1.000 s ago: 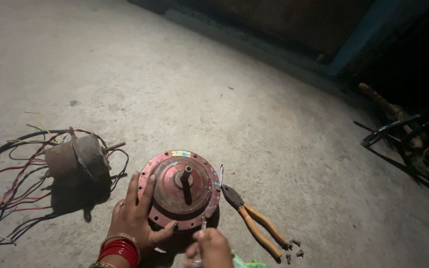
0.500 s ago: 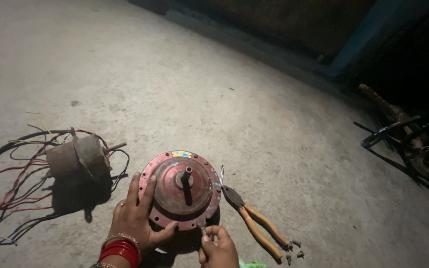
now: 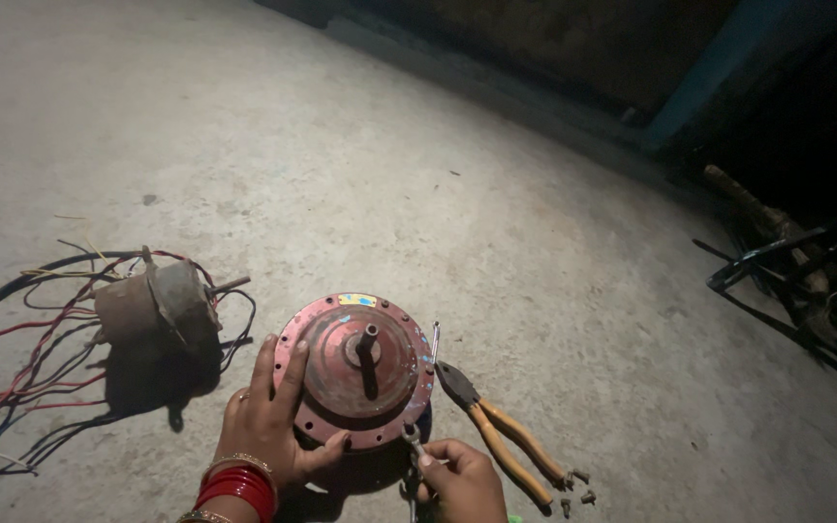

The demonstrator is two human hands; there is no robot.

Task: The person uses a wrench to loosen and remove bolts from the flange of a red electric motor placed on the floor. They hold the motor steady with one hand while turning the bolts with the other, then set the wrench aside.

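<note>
A round red motor housing (image 3: 356,368) with a short central shaft lies on the concrete floor. My left hand (image 3: 268,426), with red bangles on the wrist, rests spread on the housing's left rim and steadies it. My right hand (image 3: 457,479) grips a small metal tool (image 3: 411,450) whose tip meets the housing's lower right rim. Pliers with orange handles (image 3: 496,426) lie on the floor just right of the housing, untouched.
A second brownish motor (image 3: 157,305) with a tangle of red, black and yellow wires (image 3: 12,378) sits to the left. Small bolts (image 3: 578,489) lie by the plier handles. Dark metal bars and wood (image 3: 787,261) lie at the right edge.
My right hand has shifted slightly right and up, bringing the small tool to the housing's lower right rim. My left hand has stayed on the housing.
</note>
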